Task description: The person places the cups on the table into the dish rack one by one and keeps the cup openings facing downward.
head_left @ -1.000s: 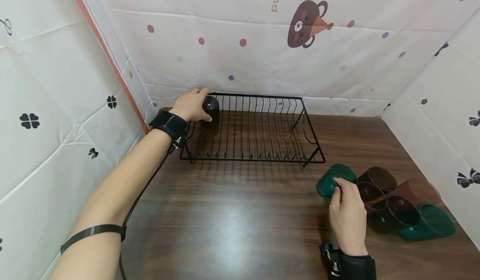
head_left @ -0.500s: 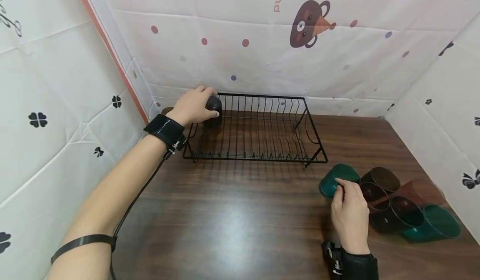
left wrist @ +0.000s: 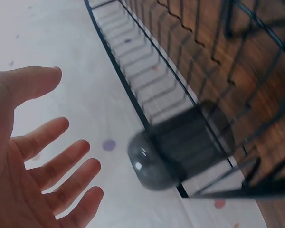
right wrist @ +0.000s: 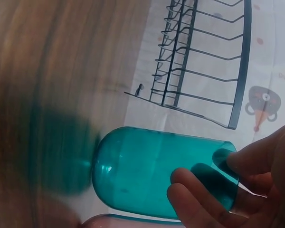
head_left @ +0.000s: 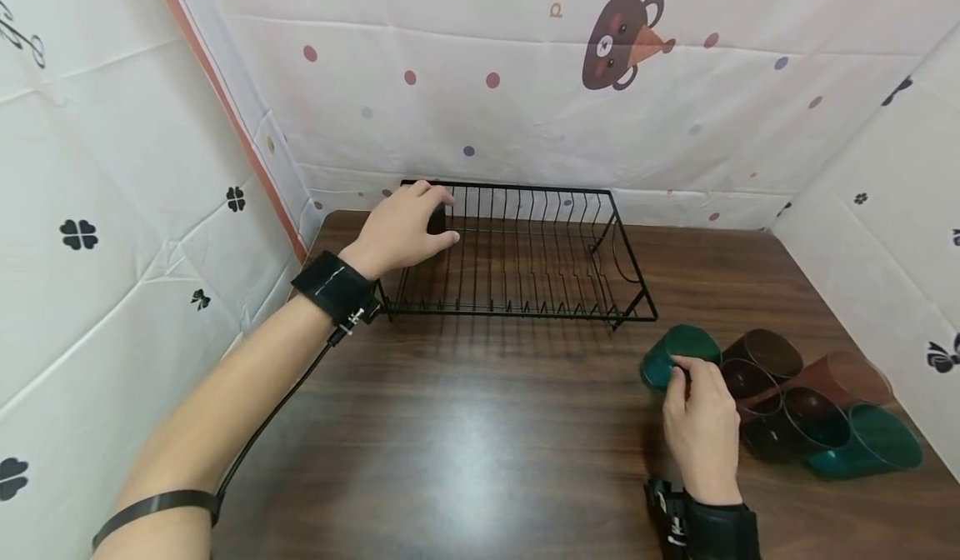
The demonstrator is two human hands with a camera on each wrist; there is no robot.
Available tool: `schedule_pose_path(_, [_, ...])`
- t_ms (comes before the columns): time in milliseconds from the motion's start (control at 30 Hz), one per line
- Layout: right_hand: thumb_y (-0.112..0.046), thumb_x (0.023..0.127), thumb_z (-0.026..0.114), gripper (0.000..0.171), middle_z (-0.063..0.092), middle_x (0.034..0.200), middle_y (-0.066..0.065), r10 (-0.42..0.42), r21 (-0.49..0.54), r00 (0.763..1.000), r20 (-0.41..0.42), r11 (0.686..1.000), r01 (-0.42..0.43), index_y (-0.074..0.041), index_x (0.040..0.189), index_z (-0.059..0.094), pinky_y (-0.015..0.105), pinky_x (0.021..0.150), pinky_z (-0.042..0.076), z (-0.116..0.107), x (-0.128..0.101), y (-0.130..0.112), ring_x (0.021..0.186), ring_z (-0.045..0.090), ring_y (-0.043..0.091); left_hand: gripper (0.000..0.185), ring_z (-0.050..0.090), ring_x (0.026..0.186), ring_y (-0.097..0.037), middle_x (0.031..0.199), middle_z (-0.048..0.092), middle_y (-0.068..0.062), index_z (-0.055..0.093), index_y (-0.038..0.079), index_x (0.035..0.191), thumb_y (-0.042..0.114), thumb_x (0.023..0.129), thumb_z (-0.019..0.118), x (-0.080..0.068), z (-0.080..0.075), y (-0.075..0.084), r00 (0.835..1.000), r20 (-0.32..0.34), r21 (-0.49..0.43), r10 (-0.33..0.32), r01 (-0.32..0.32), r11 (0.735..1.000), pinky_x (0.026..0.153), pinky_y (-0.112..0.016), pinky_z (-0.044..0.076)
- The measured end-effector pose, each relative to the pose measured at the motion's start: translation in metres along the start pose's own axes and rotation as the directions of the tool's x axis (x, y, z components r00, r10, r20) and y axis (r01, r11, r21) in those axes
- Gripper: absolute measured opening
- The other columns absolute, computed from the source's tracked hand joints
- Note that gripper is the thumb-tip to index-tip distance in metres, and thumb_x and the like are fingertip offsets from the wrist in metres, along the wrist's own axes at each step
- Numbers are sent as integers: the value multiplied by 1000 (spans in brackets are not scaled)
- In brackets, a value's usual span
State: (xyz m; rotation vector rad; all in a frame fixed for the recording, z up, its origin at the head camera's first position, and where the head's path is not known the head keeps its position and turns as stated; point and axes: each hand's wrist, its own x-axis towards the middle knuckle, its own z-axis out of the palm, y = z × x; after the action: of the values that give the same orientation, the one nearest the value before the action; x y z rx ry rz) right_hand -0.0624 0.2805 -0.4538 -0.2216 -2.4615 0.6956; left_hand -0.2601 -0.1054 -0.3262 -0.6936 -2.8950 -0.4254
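Left of the head view's centre, your left hand (head_left: 401, 231), spread, holding nothing, hung beside the black cup (left wrist: 186, 137) in the rack (head_left: 517, 316); lower right, your right hand (head_left: 705, 431) pinched the green cup (right wrist: 142, 166).

Pale glare on the brown tabletop (head_left: 465, 460), soft blur in both wrist views.

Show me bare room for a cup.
Free: the table between rack, left arm and right hand; also the rack's middle and right end. Crowded: table's right side, with clustered cups, and rack's left end, with a dark cup.
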Motion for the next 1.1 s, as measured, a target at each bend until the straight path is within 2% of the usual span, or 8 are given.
schedule_pose_path(133, [-9, 104, 53, 24, 65, 114, 22, 6, 20, 1000, -7, 1000, -6, 4, 119, 66, 59, 72, 51, 1, -2, 0, 93, 65, 40, 54, 54, 127, -34, 143, 54, -9, 56, 18, 140, 46, 96, 67, -9, 3, 14, 998, -19, -20, 59, -59, 998, 102, -52, 48])
schedule_pose_path(233, [-8, 104, 53, 24, 66, 112, 22, -2, 23, 1000, -16, 1000, 2, 5, 118, 67, 56, 73, 50, 2, -3, 0, 95, 65, 39, 51, 55, 125, -31, 141, 55, -6, 57, 20, 138, 47, 96, 67, -18, 6, 28, 994, -22, -35, 110, -111, 993, 100, -49, 50])
schedule_pose_path(333, [-7, 103, 55, 22, 66, 108, 19, -16, 13, 1000, -25, 1000, 16, 4, 117, 68, 41, 69, 49, 1, -5, -1, 89, 64, 33, 49, 56, 123, -29, 140, 57, -5, 58, 20, 136, 46, 96, 67, -27, 8, 42, 987, -22, -47, 160, -160, 986, 97, -46, 51])
schedule_pose_path(467, [-6, 102, 57, 21, 67, 103, 16, -36, 6, 999, -24, 999, 36, 2, 116, 68, 20, 63, 39, -1, -8, -5, 79, 59, 24, 48, 58, 120, -27, 138, 58, -4, 60, 21, 135, 46, 95, 68, -39, 13, 57, 977, -28, -63, 210, -211, 975, 93, -43, 51])
schedule_pose_path(633, [-5, 100, 60, 19, 68, 103, 15, -40, 23, 999, -7, 999, 40, 2, 115, 69, 10, 64, 36, -3, -12, -11, 79, 60, 22, 49, 59, 115, -23, 137, 58, -1, 60, 21, 135, 47, 95, 69, -56, 23, 69, 964, -30, -97, 265, -267, 959, 90, -39, 51])
schedule_pose_path(700, [-4, 100, 61, 19, 69, 102, 13, -30, 42, 999, 10, 999, 30, 1, 115, 70, 8, 64, 37, -3, -14, -14, 79, 61, 18, 49, 59, 115, -20, 136, 58, 1, 59, 22, 136, 47, 94, 70, -63, 28, 72, 961, -19, -131, 276, -276, 952, 91, -38, 52])
schedule_pose_path(933, [-2, 98, 63, 15, 70, 95, 6, -25, 136, 997, 70, 991, 15, -2, 111, 71, 5, 64, 43, -3, -19, -23, 76, 56, -11, 52, 57, 119, -14, 138, 57, 6, 58, 26, 138, 45, 92, 73, -91, 46, 85, 956, 27, -240, 294, -279, 930, 98, -36, 51])
schedule_pose_path(1100, [-2, 98, 64, 15, 70, 95, 5, -34, 168, 994, 101, 986, 17, -3, 111, 71, 6, 64, 44, -1, -21, -30, 76, 65, 4, 55, 57, 120, -13, 140, 56, 6, 56, 26, 141, 46, 92, 72, -105, 60, 92, 947, 72, -284, 312, -281, 917, 99, -35, 51])
